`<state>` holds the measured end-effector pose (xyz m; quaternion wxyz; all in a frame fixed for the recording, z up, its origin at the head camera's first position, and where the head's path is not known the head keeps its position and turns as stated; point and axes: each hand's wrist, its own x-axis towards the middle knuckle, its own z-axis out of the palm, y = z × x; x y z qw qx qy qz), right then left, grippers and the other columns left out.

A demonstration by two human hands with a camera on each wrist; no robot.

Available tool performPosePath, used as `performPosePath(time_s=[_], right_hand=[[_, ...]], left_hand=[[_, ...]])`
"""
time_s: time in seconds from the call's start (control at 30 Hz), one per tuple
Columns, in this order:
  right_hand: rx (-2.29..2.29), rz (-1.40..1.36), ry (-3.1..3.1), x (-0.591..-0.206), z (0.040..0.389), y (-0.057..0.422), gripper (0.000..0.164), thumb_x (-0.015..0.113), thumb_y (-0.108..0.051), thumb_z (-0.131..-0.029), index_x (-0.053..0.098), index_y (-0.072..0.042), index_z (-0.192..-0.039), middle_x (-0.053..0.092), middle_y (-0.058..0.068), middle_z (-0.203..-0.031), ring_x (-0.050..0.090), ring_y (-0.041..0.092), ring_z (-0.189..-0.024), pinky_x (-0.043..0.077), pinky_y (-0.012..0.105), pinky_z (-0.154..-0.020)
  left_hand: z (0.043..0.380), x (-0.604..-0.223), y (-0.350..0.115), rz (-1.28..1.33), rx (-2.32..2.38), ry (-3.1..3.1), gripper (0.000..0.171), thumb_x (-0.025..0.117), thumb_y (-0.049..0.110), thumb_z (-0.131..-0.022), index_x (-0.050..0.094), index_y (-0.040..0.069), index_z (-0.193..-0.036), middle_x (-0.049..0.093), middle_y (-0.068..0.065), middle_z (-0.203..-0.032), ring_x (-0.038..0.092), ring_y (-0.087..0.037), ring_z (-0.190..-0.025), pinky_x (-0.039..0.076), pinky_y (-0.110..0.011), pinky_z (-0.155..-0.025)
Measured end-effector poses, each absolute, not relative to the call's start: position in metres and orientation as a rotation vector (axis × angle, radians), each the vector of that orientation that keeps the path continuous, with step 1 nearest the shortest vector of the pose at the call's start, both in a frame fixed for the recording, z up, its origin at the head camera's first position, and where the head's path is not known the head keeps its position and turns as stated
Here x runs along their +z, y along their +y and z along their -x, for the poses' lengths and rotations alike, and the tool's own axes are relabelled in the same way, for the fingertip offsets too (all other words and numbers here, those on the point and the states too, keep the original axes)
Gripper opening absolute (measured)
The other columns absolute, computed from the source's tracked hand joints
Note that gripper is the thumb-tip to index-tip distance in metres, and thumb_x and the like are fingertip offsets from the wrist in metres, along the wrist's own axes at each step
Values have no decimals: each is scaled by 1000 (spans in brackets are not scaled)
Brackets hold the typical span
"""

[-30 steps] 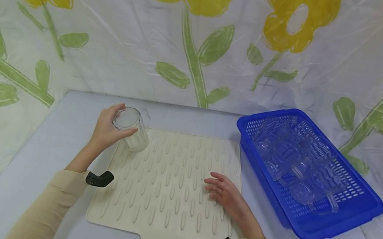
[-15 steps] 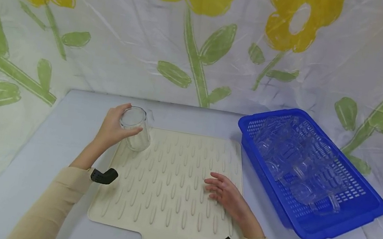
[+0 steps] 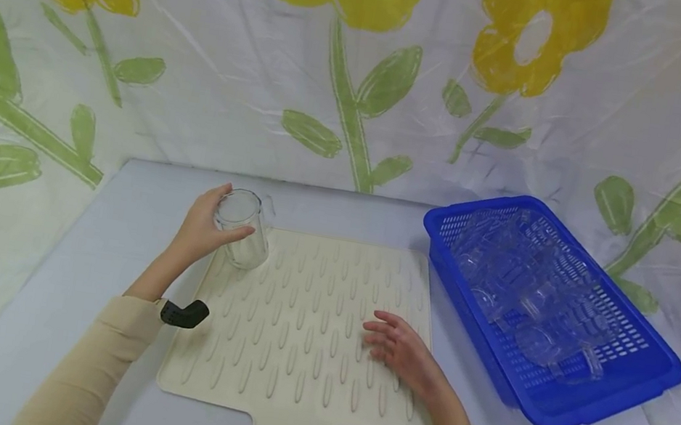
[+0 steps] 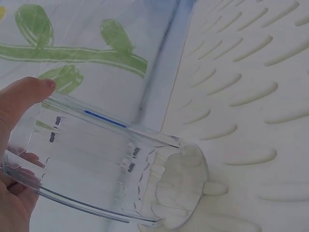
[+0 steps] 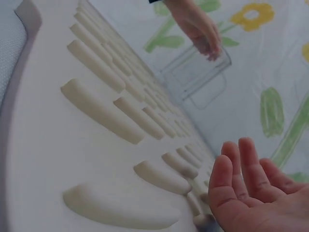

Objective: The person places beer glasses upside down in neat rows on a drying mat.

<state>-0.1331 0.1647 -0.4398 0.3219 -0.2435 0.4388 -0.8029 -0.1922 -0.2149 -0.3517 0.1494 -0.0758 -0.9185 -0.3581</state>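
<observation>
Cream mat point(image 3: 320, 305) beneath, glass mug point(image 3: 247, 251) between thumb point(image 3: 236, 234) and fingers point(image 3: 223, 190) of left hand point(image 3: 199, 227)

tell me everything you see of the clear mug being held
The mug is a see-through cylinder, apparently glass, with a clear handle on the side away from the left grip. That grip curls around its upper end. It appears roughly upright, its lower end at the far left corner of the ridged cream mat; whether it touches the mat is unclear. The left wrist view shows a blue streak and dark marks on or through its wall. Which end is open is hard to tell.
</observation>
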Motion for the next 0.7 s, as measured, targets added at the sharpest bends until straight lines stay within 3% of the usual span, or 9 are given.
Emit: performPosePath(time_s=[0.17, 0.4, 0.7], right_hand=[[-2129, 628, 1081, -435, 134, 169, 38, 11, -9, -87, 11, 4, -123, 32, 17, -116, 29, 35, -103, 26, 42, -81], [-2123, 680, 1195, -408, 134, 173, 31, 18, -4, -87, 32, 4, -114, 40, 17, -109, 38, 32, -97, 31, 36, -79], [-2078, 851, 1297, -360, 124, 174, 29, 23, 0, -85, 30, 7, -113, 38, 21, -111, 34, 36, -99, 27, 39, -82]], left_hand=[[191, -353, -215, 159, -1052, -2673, 87, 63, 42, -59, 21, 4, -124, 24, -12, -123, 21, -25, -111, 22, -43, -84], [189, -355, -217, 113, -1097, -2683, 89, 63, 42, -59, 18, 3, -124, 24, -15, -123, 22, -28, -109, 23, -45, -82], [185, -356, -220, 80, -1167, -2637, 85, 64, 37, -60, 19, 5, -125, 24, -14, -123, 23, -28, -109, 24, -47, -81]])
